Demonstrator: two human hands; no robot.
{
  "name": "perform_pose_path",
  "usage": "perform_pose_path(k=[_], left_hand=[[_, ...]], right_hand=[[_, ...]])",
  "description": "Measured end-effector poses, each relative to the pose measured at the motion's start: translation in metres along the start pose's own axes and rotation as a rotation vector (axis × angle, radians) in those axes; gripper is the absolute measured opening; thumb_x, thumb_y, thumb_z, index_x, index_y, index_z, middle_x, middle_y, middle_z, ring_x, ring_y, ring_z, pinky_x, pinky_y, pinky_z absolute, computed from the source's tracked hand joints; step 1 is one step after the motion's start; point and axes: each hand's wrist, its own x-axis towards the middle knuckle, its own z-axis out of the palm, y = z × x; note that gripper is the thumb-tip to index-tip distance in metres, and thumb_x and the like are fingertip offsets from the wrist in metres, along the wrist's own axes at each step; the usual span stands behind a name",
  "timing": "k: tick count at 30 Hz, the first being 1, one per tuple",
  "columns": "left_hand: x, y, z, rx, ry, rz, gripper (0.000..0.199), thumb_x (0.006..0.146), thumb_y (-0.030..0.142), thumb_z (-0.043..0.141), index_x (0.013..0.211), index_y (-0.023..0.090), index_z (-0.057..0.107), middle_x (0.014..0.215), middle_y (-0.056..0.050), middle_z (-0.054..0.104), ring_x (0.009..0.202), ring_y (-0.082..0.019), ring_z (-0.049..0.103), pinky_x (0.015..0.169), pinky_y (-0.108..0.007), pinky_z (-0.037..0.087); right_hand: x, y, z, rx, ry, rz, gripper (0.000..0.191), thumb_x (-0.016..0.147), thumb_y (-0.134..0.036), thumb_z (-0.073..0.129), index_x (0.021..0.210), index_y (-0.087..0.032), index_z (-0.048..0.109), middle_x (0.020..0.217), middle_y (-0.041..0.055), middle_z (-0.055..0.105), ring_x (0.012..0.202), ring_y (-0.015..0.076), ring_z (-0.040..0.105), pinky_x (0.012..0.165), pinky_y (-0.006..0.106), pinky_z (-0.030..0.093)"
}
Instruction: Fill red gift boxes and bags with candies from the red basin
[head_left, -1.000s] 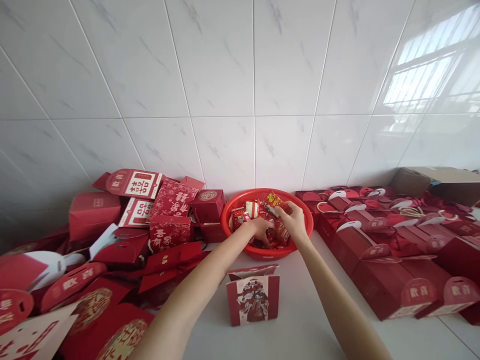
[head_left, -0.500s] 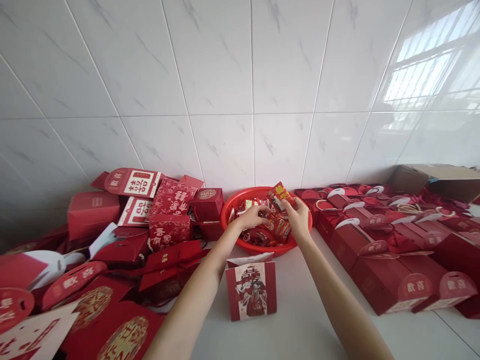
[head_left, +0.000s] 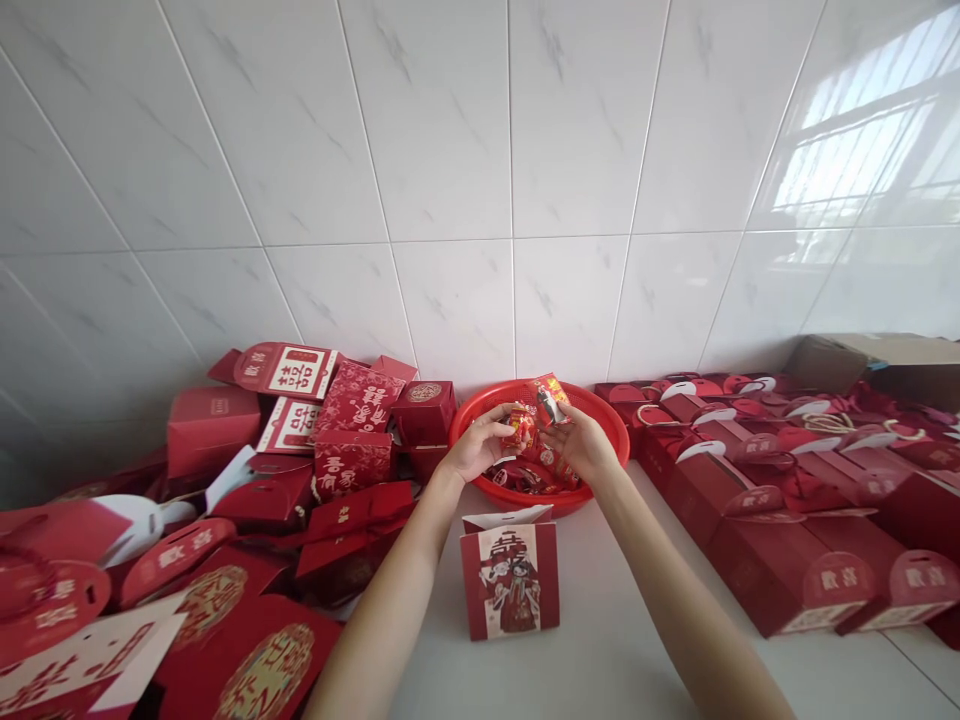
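Note:
Over a red plastic basket [head_left: 616, 440] full of wrapped candies, my left hand [head_left: 484, 443] is closed on several candies [head_left: 520, 425] in red wrappers. My right hand [head_left: 583, 445] pinches a red and yellow candy packet [head_left: 550, 397] between thumb and fingers, close to the left hand. Loose candies [head_left: 525, 477] lie in the basket below both hands. In front of the basket, between my forearms, stands an upright red gift box [head_left: 510, 585] with a printed couple on its front; its top flap is up.
Red gift boxes [head_left: 255, 485] of several shapes are heaped on the left. On the right stand rows of red boxes [head_left: 780, 560] with handle tops, and a brown cardboard box [head_left: 877, 352] behind them. A tiled wall [head_left: 450, 300] rises behind the basket.
My left hand has come up from among the candies with several in its fingers. My right hand, still holding the packet, has moved slightly lower and left. The view has shifted slightly.

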Motion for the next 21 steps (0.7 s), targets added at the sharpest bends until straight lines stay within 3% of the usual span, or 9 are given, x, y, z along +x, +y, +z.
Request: perform_pose_path(k=[3, 6, 9, 13, 18, 21], left_hand=[[-0.002, 0.0, 0.0, -0.015, -0.006, 0.002, 0.035, 0.064, 0.017, 0.076, 0.098, 0.02, 0.069, 0.077, 0.0, 0.069, 0.069, -0.014, 0.066, 0.072, -0.029, 0.053], [-0.003, -0.002, 0.003, -0.001, 0.021, 0.031, 0.03, 0.063, 0.018, 0.078, 0.092, 0.019, 0.07, 0.078, 0.001, 0.069, 0.068, -0.014, 0.065, 0.072, -0.029, 0.054], [-0.005, -0.005, 0.006, 0.072, 0.068, 0.075, 0.034, 0.065, 0.02, 0.08, 0.097, 0.02, 0.071, 0.089, 0.0, 0.07, 0.073, -0.014, 0.066, 0.074, -0.029, 0.055], [-0.009, -0.008, 0.01, 0.222, 0.102, 0.12, 0.049, 0.069, 0.023, 0.081, 0.116, 0.027, 0.068, 0.118, -0.002, 0.069, 0.092, -0.019, 0.068, 0.079, -0.031, 0.056], [-0.012, -0.01, 0.012, 0.337, 0.18, 0.152, 0.049, 0.066, 0.025, 0.084, 0.113, 0.022, 0.07, 0.118, -0.005, 0.069, 0.103, -0.025, 0.066, 0.089, -0.039, 0.057], [-0.013, -0.012, 0.012, 0.406, 0.228, 0.2, 0.045, 0.067, 0.029, 0.084, 0.109, 0.02, 0.07, 0.117, -0.006, 0.07, 0.107, -0.027, 0.065, 0.092, -0.042, 0.056]], right_hand=[[-0.007, 0.001, 0.005, 0.033, -0.159, 0.111, 0.008, 0.086, -0.022, 0.065, 0.083, -0.016, 0.07, 0.079, 0.0068, 0.074, 0.075, 0.0193, 0.071, 0.077, 0.033, 0.059], [-0.008, 0.001, 0.004, 0.053, -0.251, 0.139, 0.009, 0.088, -0.023, 0.064, 0.085, -0.017, 0.07, 0.081, 0.0064, 0.074, 0.075, 0.0195, 0.07, 0.077, 0.034, 0.059], [-0.008, 0.0, 0.003, 0.066, -0.242, 0.135, 0.01, 0.088, -0.021, 0.062, 0.083, -0.017, 0.07, 0.076, 0.0055, 0.074, 0.074, 0.0187, 0.069, 0.077, 0.032, 0.058], [-0.012, 0.001, 0.007, 0.023, -0.196, 0.086, 0.006, 0.083, -0.021, 0.065, 0.082, -0.018, 0.071, 0.074, 0.0045, 0.073, 0.073, 0.0186, 0.069, 0.072, 0.03, 0.058], [-0.016, 0.007, 0.013, -0.034, -0.185, -0.004, 0.011, 0.074, -0.028, 0.073, 0.078, -0.019, 0.069, 0.07, 0.0021, 0.07, 0.07, 0.0182, 0.067, 0.064, 0.028, 0.055], [-0.017, 0.009, 0.013, -0.048, -0.203, -0.049, 0.015, 0.07, -0.031, 0.076, 0.078, -0.02, 0.067, 0.074, 0.0026, 0.071, 0.074, 0.0191, 0.067, 0.067, 0.028, 0.055]])
